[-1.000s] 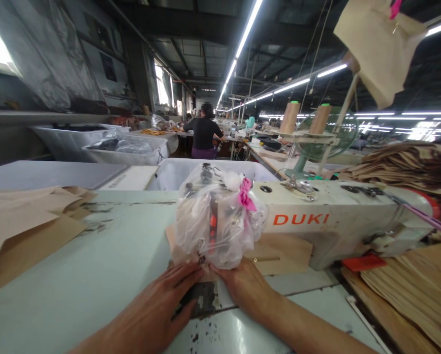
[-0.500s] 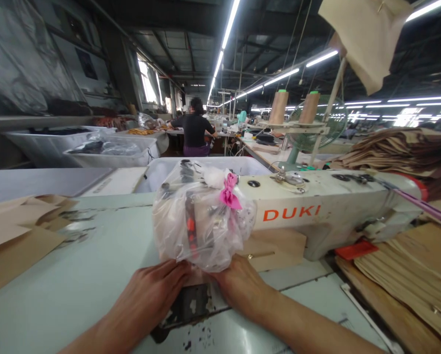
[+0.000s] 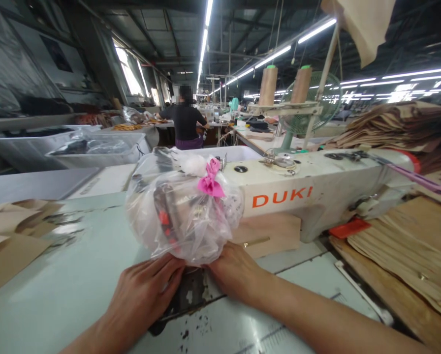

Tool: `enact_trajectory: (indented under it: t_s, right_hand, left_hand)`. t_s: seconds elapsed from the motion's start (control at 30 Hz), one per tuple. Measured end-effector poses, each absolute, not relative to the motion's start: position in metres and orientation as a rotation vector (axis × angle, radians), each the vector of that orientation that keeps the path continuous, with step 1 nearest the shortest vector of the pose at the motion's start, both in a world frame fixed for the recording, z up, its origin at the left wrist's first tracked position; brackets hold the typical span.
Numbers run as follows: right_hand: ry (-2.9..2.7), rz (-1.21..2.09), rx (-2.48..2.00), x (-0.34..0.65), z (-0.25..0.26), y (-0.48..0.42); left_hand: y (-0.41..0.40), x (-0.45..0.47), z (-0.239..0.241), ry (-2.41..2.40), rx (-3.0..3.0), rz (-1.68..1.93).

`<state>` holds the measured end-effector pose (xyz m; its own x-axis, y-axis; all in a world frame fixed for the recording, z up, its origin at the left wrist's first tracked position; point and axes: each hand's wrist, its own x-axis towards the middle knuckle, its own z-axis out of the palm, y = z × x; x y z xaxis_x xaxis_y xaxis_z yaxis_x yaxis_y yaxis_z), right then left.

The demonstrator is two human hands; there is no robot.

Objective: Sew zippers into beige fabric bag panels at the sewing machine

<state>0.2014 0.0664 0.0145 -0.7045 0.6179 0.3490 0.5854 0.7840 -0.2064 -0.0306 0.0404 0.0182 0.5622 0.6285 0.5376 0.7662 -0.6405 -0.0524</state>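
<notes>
The sewing machine (image 3: 279,191), lettered DUKI, stands across the table, its left end wrapped in a clear plastic bag (image 3: 183,221) tied with a pink bow (image 3: 211,179). Below the bag, my left hand (image 3: 146,285) is closed, fingers together at the edge of the work and fingertips partly covered. My right hand (image 3: 235,273) is closed on the other side, its fingertips hidden by the bag. Both hold a tan fabric piece (image 3: 279,233) with a short metal zipper-like strip on it. It extends right, under the machine arm. The needle area is hidden.
Tan pieces (image 3: 14,236) lie on the left of the table. Stacked tan pieces (image 3: 401,260) and a red object (image 3: 349,228) are at right. Thread cones (image 3: 268,86) and a fan (image 3: 316,103) stand behind. White bins (image 3: 95,147) and a seated person (image 3: 187,120) are farther off.
The view has shifted, so the scene sits a little left and higher. Less fabric shows between my hands, and the machine's covered end looks nearer. Both hands stay under the bag.
</notes>
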Motion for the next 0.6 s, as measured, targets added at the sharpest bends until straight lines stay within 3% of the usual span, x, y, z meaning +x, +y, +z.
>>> enact_trajectory:
  t_s: [0.6]
  right_hand:
    - [-2.541, 0.159, -0.875, 0.204, 0.008, 0.065]
  left_hand:
    - [0.042, -0.042, -0.002, -0.932, -2.745, -0.453]
